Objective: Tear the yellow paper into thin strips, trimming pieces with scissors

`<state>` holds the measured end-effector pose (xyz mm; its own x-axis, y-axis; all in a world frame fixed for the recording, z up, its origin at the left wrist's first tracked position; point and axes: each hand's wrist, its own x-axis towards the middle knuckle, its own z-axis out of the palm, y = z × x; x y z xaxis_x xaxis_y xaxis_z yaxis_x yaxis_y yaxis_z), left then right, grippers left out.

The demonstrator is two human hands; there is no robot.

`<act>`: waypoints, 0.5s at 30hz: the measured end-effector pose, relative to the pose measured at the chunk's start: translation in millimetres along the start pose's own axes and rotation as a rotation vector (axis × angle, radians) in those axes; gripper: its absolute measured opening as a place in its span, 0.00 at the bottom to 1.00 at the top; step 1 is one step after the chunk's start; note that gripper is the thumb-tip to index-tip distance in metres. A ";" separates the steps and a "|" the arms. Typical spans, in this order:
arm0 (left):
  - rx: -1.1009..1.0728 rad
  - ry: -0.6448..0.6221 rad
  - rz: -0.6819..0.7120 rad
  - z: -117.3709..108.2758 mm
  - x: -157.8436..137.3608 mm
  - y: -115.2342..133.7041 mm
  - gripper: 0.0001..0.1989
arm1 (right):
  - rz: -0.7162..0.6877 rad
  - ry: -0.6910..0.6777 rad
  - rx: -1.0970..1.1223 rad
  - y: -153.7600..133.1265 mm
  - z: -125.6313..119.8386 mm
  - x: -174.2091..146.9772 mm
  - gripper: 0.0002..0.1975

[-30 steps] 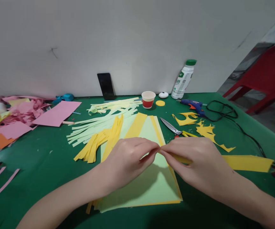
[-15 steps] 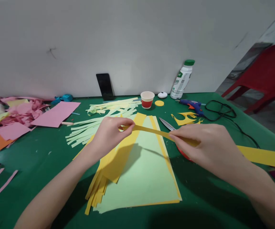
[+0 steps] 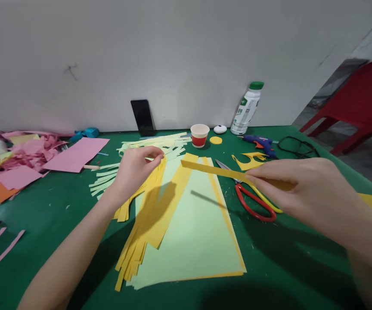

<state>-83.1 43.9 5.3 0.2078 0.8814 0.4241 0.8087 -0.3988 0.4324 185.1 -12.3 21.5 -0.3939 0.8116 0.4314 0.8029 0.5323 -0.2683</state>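
Note:
A long yellow paper strip [image 3: 213,170] is pinched in my right hand [image 3: 305,189], thumb against fingers. Its free end points left over the pale green sheets [image 3: 195,241], and its other end emerges past my right wrist. My left hand [image 3: 141,168] has thumb and index finger pressed together, apart from that strip; whether something small is between them is unclear. Below the left fingers lie several cut yellow strips [image 3: 141,228], with a wider yellow piece [image 3: 169,206] beside them. Scissors [image 3: 255,204] with red and yellow handles lie under and left of my right hand.
Fringed pale green paper [image 3: 108,178] lies left of the sheets. Behind stand a paper cup [image 3: 199,136], a leaning phone [image 3: 142,117] and a bottle [image 3: 246,110]. A glue gun [image 3: 260,144] with its black cord is at right; pink paper scraps [image 3: 27,155] are heaped at left.
My left hand has let go of the yellow strip's end and moved left. My right hand has moved right with the strip, uncovering the scissors' handles.

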 end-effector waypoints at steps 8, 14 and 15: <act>0.066 -0.165 0.452 22.3 -39.7 48.2 0.12 | -0.039 -0.125 0.067 -11.5 21.5 4.5 0.11; 0.178 -0.190 0.482 28.9 -49.2 50.7 0.12 | -0.080 -0.059 0.191 -23.9 31.8 5.0 0.08; 0.167 -0.177 0.468 27.4 -48.1 49.9 0.12 | -0.094 -0.065 0.210 -25.9 33.3 5.4 0.08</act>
